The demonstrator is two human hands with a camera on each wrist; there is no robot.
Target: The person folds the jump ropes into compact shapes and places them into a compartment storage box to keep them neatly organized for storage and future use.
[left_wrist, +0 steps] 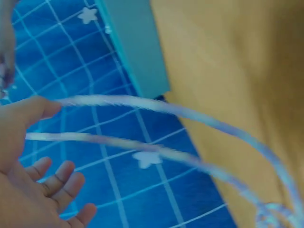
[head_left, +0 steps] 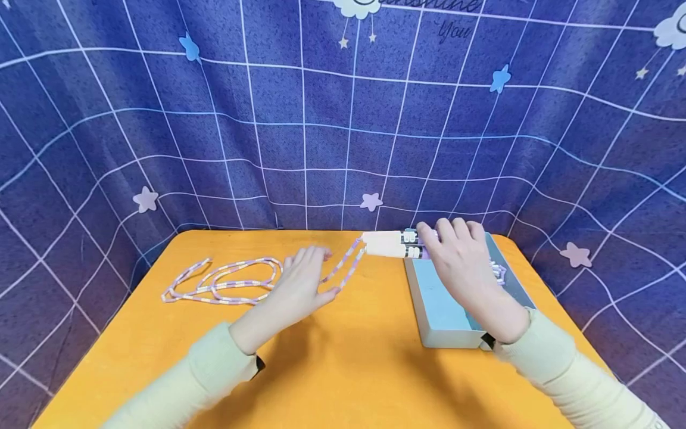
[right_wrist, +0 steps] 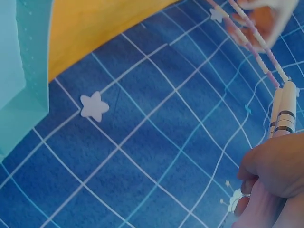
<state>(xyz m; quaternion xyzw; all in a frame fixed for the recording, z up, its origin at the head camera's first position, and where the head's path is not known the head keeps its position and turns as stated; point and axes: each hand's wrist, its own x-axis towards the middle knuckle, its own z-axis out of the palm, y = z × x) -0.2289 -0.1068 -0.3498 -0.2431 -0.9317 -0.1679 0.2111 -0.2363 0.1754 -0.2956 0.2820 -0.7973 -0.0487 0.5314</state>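
Note:
My right hand (head_left: 460,257) grips both handles (head_left: 383,244) of a jump rope side by side, white with black bands and purple ends, above a light blue box. In the right wrist view the fingers wrap the purple part of the handles (right_wrist: 284,107). Two strands of white and purple beaded rope (left_wrist: 209,121) run from the handles past my left hand (head_left: 302,280). The left hand's fingers are extended and spread, with the strands near the thumb; whether they touch the palm is hidden. The rest of the rope (head_left: 230,285) lies in loose loops on the left.
The light blue box (head_left: 427,325) stands on the right of the orange table (head_left: 348,369). Inside it a white and purple beaded piece (head_left: 498,273) partly shows behind the right wrist. A blue gridded curtain (head_left: 327,143) with stars hangs behind the table.

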